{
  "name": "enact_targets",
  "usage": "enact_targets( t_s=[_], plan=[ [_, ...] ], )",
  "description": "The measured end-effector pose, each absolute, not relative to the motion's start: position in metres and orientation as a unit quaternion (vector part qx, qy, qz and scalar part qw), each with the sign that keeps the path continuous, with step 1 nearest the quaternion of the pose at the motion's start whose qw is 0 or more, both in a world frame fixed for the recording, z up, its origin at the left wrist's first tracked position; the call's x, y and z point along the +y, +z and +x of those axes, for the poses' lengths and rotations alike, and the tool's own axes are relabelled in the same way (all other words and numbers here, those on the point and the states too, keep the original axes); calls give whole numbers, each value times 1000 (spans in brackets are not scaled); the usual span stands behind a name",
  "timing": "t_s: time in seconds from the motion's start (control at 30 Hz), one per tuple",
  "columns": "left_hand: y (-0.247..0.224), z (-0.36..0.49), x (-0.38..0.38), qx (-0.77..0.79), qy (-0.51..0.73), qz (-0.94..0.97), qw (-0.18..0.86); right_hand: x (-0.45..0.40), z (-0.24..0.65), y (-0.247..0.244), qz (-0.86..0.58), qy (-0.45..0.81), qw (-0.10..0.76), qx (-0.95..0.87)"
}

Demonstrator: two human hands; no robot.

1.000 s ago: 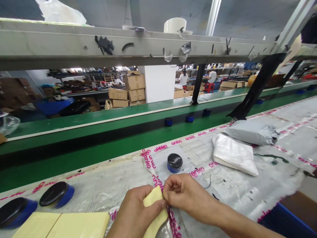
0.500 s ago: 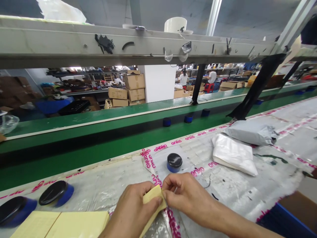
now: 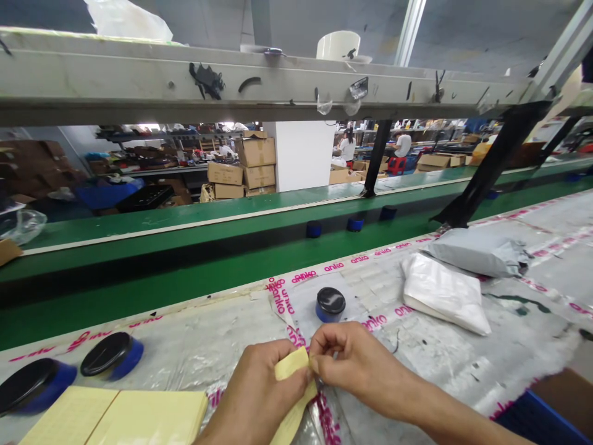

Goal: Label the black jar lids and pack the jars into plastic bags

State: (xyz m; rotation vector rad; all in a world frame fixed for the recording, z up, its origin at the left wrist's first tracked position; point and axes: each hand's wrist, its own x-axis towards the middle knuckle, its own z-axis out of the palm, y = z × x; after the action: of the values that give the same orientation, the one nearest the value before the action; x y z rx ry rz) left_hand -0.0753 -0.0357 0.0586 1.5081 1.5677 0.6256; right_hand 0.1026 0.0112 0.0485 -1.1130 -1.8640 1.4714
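Observation:
My left hand (image 3: 264,389) is closed on a yellow paper strip (image 3: 291,364), thumb on top of it. At the strip's upper right corner, my right hand (image 3: 352,361) has thumb and index finger pinched together; what lies between those fingertips is too small to make out. Just beyond my hands stands a round blue tin with a black lid (image 3: 330,304). Yellow paper stacks (image 3: 152,414) lie at the lower left, beside two more blue tins with black lids (image 3: 112,356) (image 3: 34,386).
White folded plastic bags (image 3: 442,293) and a grey bag (image 3: 477,250) lie at the right. Behind the table a green conveyor (image 3: 222,266) carries several blue tins. A beam (image 3: 139,77) crosses above, with black posts. Two people sit far back.
The whole view has shifted slightly, so most things appear a little farther right. Both hands keep nearly the same pose at the yellow paper strip.

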Motion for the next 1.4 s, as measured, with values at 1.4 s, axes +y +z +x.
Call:
enact_targets(
  t_s=[1.4],
  plan=[
    [55, -70, -32, 676, 194, 588, 400, 1, 102, 34, -444, 526, 265, -675]
  ],
)
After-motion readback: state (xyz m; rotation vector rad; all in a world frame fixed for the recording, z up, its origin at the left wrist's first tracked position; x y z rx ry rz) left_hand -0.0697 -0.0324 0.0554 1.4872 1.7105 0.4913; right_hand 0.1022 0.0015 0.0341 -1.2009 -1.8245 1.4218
